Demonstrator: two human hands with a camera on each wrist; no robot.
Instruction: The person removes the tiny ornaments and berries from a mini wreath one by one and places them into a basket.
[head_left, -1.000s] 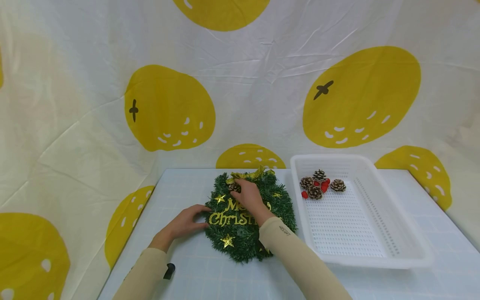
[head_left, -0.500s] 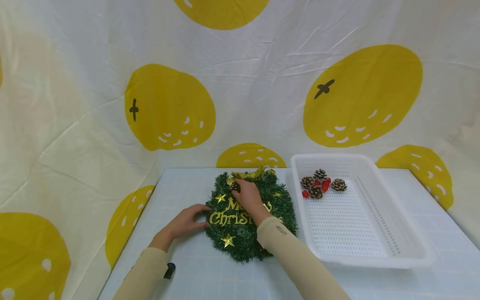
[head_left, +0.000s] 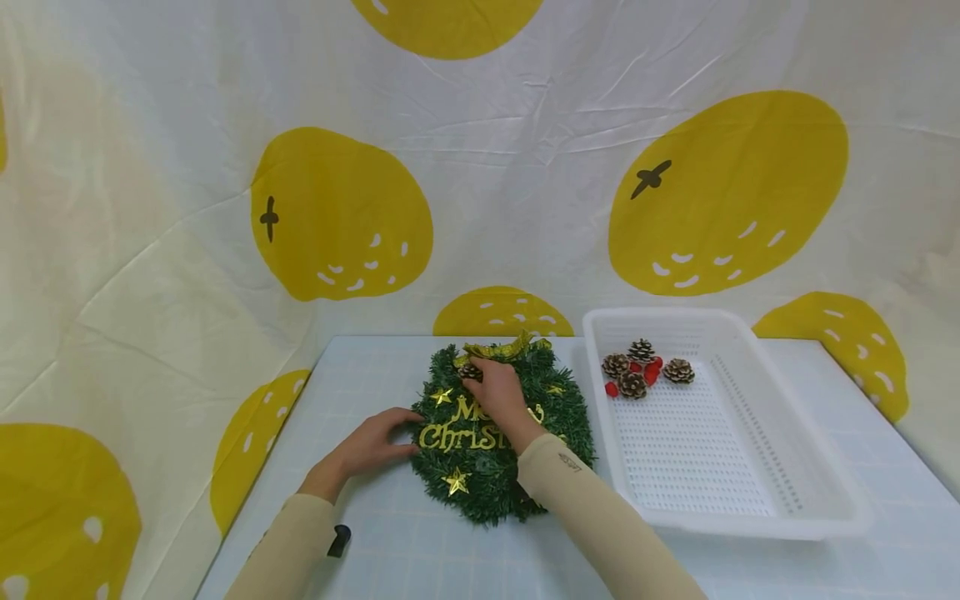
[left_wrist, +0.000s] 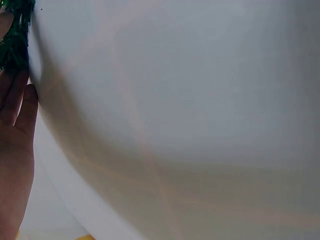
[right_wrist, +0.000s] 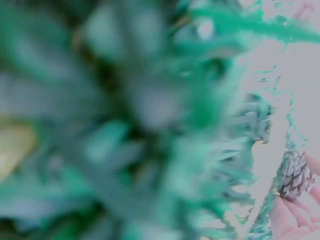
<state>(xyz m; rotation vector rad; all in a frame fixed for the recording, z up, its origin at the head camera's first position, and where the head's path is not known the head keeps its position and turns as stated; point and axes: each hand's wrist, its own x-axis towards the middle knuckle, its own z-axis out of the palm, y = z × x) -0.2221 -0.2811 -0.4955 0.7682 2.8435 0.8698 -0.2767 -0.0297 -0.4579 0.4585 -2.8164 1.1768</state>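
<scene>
A green tinsel wreath (head_left: 487,487) lies on the table, with gold "Merry Christmas" lettering (head_left: 450,437), gold stars and a gold ribbon (head_left: 498,350) at its top. My right hand (head_left: 501,392) reaches over the lettering and pinches a pine cone (head_left: 469,372) against the wreath's upper left, just below the ribbon. That pine cone (right_wrist: 294,176) also appears by the fingertips in the right wrist view; blurred tinsel fills most of it. At the wreath's left edge rests my left hand (head_left: 375,443), thumb and fingers spread apart. Extended fingers (left_wrist: 27,107) touch the tinsel in the left wrist view.
Right of the wreath stands a white plastic basket (head_left: 750,523). Several pine cones (head_left: 678,372) and red berries (head_left: 651,373) lie in its far left part. A small black object (head_left: 340,542) shows beside the left sleeve. A cloth with yellow fruit prints (head_left: 525,208) hangs behind the table.
The right forearm and sleeve shift slightly, while the right hand keeps its pinch on the pine cone at the same spot. The left hand, wreath and basket stay in place.
</scene>
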